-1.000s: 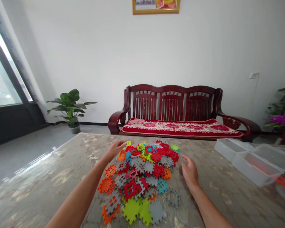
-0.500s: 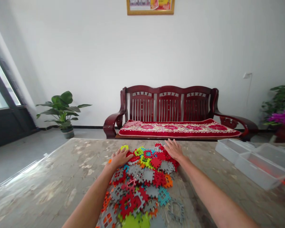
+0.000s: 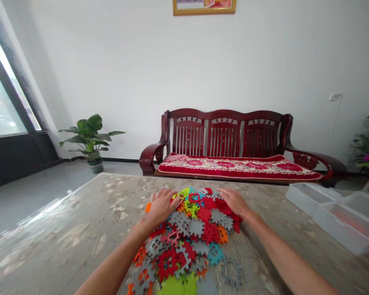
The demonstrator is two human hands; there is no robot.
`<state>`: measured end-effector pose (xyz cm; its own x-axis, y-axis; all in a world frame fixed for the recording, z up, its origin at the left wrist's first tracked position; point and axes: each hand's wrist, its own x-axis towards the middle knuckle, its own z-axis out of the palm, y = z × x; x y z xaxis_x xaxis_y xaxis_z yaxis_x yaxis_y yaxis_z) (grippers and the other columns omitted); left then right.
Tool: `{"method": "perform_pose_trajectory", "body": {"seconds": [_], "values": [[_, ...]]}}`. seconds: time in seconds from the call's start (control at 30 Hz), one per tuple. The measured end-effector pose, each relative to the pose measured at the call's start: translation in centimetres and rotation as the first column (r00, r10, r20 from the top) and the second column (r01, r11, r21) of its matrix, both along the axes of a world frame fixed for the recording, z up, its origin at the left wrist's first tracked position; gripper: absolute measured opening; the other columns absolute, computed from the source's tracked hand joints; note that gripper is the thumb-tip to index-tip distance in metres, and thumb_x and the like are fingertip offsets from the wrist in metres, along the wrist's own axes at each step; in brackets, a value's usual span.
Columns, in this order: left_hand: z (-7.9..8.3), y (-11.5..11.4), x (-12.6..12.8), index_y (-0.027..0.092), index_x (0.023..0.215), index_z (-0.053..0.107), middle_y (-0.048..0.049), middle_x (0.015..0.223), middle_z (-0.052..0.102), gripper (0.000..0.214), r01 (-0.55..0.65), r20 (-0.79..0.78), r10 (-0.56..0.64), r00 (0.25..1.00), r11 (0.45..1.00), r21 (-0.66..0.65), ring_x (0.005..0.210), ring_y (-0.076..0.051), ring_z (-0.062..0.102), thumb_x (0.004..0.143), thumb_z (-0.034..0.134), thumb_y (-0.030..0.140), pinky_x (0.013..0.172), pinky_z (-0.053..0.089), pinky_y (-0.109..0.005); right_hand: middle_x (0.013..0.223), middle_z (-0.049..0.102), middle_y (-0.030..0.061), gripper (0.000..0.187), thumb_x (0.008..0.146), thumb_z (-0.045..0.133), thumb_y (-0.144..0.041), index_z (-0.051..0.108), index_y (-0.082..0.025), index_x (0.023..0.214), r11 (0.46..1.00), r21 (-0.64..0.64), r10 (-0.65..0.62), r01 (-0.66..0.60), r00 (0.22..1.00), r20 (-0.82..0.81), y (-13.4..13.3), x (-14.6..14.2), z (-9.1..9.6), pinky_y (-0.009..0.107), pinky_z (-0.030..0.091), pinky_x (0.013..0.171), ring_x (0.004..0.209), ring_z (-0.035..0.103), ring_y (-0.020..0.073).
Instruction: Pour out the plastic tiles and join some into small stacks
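Observation:
A heap of flat plastic building pieces with notched edges (image 3: pixel 204 215) lies on the table, in red, grey, lime green, orange and blue. My left hand (image 3: pixel 162 205) rests on the heap's far left side, fingers stretched forward and thumb apart. On the far right side, my right hand (image 3: pixel 234 201) lies against red and grey pieces with its fingers extended. Neither hand grips a piece. Nearer to me, a grey frame piece (image 3: pixel 232 271) and a blue window piece (image 3: pixel 215 254) lie at the right edge, and lime green plates (image 3: pixel 177 285) at the bottom.
The table has a patterned cover (image 3: pixel 76 229). Clear plastic boxes (image 3: pixel 341 223), one with something red inside, stand at the right. Beyond the far edge is a dark red wooden bench (image 3: pixel 224 137) with a floral cushion. A potted plant (image 3: pixel 94 141) stands on the floor at the left.
My left hand has shifted inward over the heap, and my right hand has come down against its far right side. The far pieces sit closer together. The view has turned slightly left.

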<state>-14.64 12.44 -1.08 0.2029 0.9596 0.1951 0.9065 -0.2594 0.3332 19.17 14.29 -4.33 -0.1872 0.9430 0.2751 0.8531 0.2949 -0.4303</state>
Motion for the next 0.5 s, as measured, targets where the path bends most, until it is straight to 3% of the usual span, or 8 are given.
{"method": "perform_pose_trajectory", "body": {"seconds": [0.1,0.23,0.37,0.5], "values": [[0.1,-4.6,3.5,0.036,0.132,0.055,-0.0042,0.148,0.047,0.050,0.107,-0.033,-0.105,0.994,0.993,0.059,0.142,-0.033,0.029,0.092,0.035,0.059,0.116,0.013,-0.059,0.139,0.057,0.0045,0.057,0.094,0.026,-0.053,0.059,-0.025,0.132,0.996,0.003,-0.085,0.085,0.996,-0.016,-0.1,1.9,-0.6,0.043,0.028,0.114,0.131,0.047,0.0242],[-1.4,-9.3,8.1,0.040,0.142,0.042,-0.0086,0.156,0.033,0.065,0.303,-0.093,-0.295,0.951,0.950,0.078,0.145,-0.038,0.019,0.086,0.037,0.070,0.114,0.008,-0.068,0.147,0.049,0.0029,0.059,0.093,0.030,-0.057,0.053,-0.027,0.138,0.986,-0.113,-0.131,0.126,0.991,-0.040,0.1,2.5,-1.8,0.047,0.022,0.118,0.139,0.038,0.0256],[-2.7,-10.3,10.5,0.036,0.144,0.040,-0.0138,0.159,0.025,0.074,0.291,-0.125,-0.285,0.950,0.956,0.030,0.146,-0.043,0.013,0.082,0.035,0.075,0.111,0.003,-0.074,0.150,0.044,0.0011,0.059,0.092,0.031,-0.062,0.050,-0.031,0.140,0.980,-0.173,-0.098,0.095,0.995,-0.005,-0.1,1.0,-2.3,0.054,0.019,0.117,0.143,0.030,0.0291],[-2.7,-10.0,10.6,0.036,0.140,0.047,-0.0151,0.156,0.030,0.071,0.274,-0.121,-0.266,0.956,0.960,0.055,0.144,-0.045,0.017,0.081,0.038,0.075,0.109,0.001,-0.077,0.151,0.044,0.0017,0.059,0.092,0.031,-0.062,0.049,-0.032,0.140,0.982,-0.175,-0.065,0.076,0.996,0.069,-0.2,-0.3,-2.3,0.054,0.017,0.117,0.144,0.028,0.0291]]}}
